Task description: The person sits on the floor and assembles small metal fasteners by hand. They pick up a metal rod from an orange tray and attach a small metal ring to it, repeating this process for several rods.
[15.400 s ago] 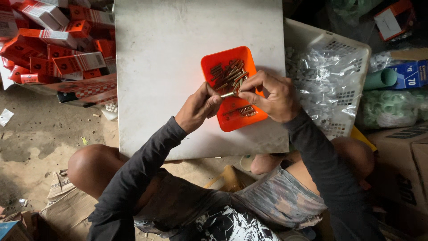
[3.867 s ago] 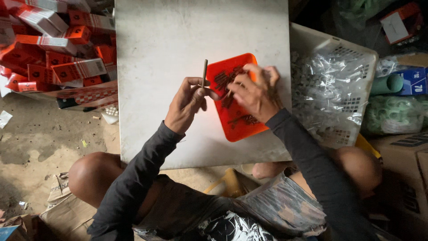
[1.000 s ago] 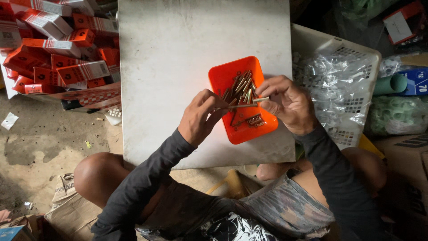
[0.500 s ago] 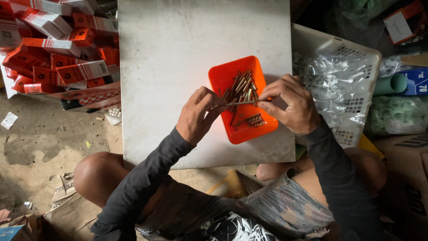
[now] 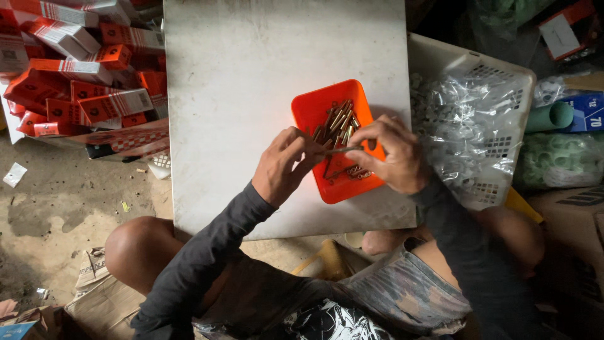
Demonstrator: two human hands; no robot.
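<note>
Over the orange tray (image 5: pixel 314 116) on the white board (image 5: pixel 251 94), left hand (image 5: pixel 283 167) & right hand (image 5: pixel 393 157) both pinch one thin metal pin (image 5: pixel 343 150) btw. fingertips, so best keep it level above the tray, w/ the grip near the ends.

Soft, dim daylight, brightest on the white board (image 5: pixel 251 94); right edge shadowed, image sharp.
</note>
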